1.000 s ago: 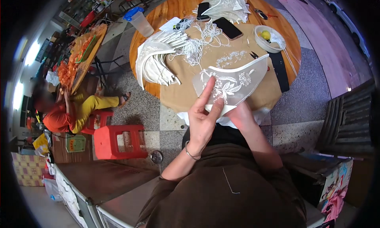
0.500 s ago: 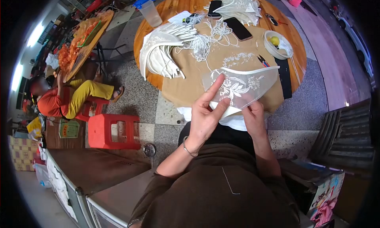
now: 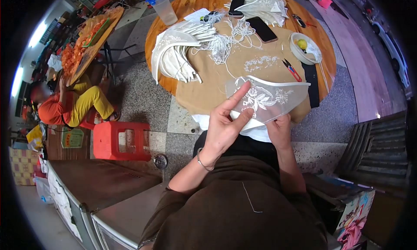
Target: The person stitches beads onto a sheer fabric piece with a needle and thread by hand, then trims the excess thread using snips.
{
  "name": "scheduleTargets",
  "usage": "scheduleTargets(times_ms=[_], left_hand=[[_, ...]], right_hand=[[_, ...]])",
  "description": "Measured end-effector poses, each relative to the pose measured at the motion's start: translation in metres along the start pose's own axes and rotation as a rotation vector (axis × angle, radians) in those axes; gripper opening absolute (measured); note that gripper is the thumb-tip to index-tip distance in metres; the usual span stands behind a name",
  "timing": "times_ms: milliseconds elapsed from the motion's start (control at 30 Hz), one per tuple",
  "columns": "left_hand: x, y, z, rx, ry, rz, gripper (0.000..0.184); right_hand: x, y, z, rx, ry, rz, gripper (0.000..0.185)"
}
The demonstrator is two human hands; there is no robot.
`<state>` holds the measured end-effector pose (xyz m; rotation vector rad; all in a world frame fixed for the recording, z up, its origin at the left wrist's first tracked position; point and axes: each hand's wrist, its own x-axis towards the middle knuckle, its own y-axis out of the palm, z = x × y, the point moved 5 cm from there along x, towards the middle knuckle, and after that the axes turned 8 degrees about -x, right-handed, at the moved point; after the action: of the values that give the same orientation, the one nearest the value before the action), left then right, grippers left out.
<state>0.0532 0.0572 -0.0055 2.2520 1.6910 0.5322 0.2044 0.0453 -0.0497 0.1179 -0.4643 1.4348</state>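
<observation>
Just above my lap, at the near edge of the table, I hold a sheer white fabric piece point(image 3: 284, 103) with floral embroidery and a thick white edging. My left hand point(image 3: 226, 130) grips its left side, thumb on top and index finger stretched over the embroidery. The fingers of my right hand point(image 3: 279, 132) pinch its lower edge. Beyond it lie red-handled thread snips point(image 3: 293, 71) and a scatter of small white bits point(image 3: 260, 63). A stack of similar white pieces point(image 3: 173, 54) fans out to the left, beside tangled white cord point(image 3: 220, 48).
On the round wooden table point(image 3: 191, 6) are a phone point(image 3: 262, 29), a white bowl point(image 3: 296, 54) holding something yellow, a lidded plastic jug point(image 3: 164, 11) and another white stack point(image 3: 260, 9). Red stools point(image 3: 108, 141) and a seated person point(image 3: 56, 109) are at left.
The fabric piece has shifted slightly right and down in my hands, uncovering more of the snips. The view has moved a little. Both hands keep their hold.
</observation>
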Motion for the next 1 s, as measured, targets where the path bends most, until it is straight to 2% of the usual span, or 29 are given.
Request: scheduleTargets(times_ms=[133,233,433,533,733,1000], left_hand=[[-0.001,0.000,-0.002,-0.037,-0.022,0.011,0.052],[-0.001,-0.001,-0.003,-0.033,-0.031,0.010,0.053],[-0.003,0.000,-0.004,0.038,-0.036,0.028,0.051],[-0.003,0.001,-0.002,0.039,-0.061,0.050,0.051],[-0.002,0.000,-0.003,0.029,-0.066,0.059,0.051],[-0.002,-0.003,-0.004,-0.066,-0.095,0.062,0.051]], right_hand=[[0.003,-0.003,-0.003,0.025,-0.076,0.016,0.022],[0.001,-0.002,-0.012,0.120,-0.002,0.008,0.022],[-0.001,-0.004,-0.001,0.000,-0.069,-0.001,0.023],[-0.005,-0.005,-0.004,-0.046,-0.055,0.071,0.031],[-0.006,-0.007,-0.006,-0.043,-0.035,0.033,0.026],[-0.009,-0.009,-0.031,-0.033,-0.006,0.057,0.029]])
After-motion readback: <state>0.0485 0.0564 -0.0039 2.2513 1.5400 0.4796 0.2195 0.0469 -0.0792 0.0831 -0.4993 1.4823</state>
